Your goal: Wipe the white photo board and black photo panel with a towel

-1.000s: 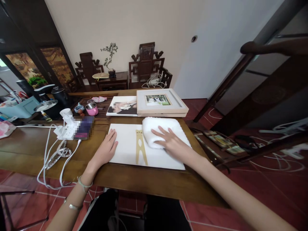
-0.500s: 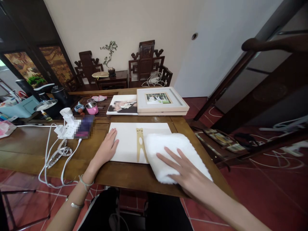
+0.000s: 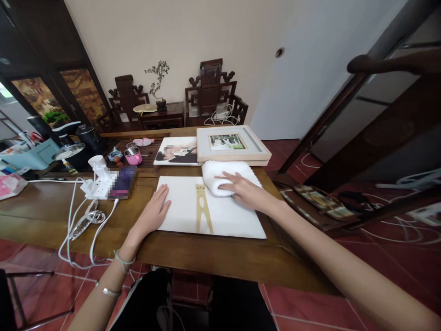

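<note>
In the head view, right of centre, the right hand [image 3: 243,191] lies on the cloth [image 3: 237,170], fingers loosely spread, not closed round it. The cloth covers the board's [image 3: 181,197] upper right corner. The board's long axis runs left to right; the left hand [image 3: 153,212], flat and holding nothing, touches its left edge, farther from the cloth.

This looks like a home, probably a sitting or tea room. Two carved dark wooden chairs [image 3: 211,78] stand against a plain wall, with a low side table [image 3: 174,110] between them bearing a small potted tree [image 3: 157,76]. A tall dark cabinet [image 3: 80,92] has scenic panels, and the floor [image 3: 284,149] is red tile. A framed photograph [image 3: 227,141] and a pink cup [image 3: 133,158] sit on the long wooden table [image 3: 37,216].
</note>
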The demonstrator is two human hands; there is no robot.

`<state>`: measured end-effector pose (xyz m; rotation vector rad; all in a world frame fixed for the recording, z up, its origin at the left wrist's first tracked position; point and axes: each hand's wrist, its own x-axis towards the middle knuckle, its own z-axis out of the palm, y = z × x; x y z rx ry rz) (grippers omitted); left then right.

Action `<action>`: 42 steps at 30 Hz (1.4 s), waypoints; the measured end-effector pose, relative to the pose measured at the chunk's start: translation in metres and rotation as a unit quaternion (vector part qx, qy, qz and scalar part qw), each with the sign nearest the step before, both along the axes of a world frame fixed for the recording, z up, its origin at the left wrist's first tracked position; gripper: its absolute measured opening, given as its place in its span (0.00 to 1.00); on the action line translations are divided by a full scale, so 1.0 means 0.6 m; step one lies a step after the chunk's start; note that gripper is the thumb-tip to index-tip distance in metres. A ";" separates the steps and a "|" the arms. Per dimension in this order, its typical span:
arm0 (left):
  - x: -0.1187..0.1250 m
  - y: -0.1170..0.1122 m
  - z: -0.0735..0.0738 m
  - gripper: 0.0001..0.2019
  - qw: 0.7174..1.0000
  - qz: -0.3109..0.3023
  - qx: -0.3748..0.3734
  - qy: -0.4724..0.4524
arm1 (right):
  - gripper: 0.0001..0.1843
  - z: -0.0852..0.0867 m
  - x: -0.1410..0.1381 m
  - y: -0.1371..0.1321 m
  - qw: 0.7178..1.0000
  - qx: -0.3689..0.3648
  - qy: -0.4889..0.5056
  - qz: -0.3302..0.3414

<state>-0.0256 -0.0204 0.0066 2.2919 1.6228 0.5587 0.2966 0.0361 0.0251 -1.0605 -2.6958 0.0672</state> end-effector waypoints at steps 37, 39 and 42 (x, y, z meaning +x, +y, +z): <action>0.005 0.009 -0.006 0.26 1.000 -0.003 0.021 -0.010 | 0.31 -0.028 0.015 -0.144 0.998 0.054 0.027 0.027; 0.006 0.009 -0.004 0.26 1.000 -0.002 0.020 -0.008 | 0.27 -0.028 0.015 -0.204 0.996 0.067 0.046 0.038; 0.006 0.008 -0.003 0.26 1.000 -0.003 0.015 -0.005 | 0.21 -0.024 0.016 -0.266 0.995 0.065 0.050 0.053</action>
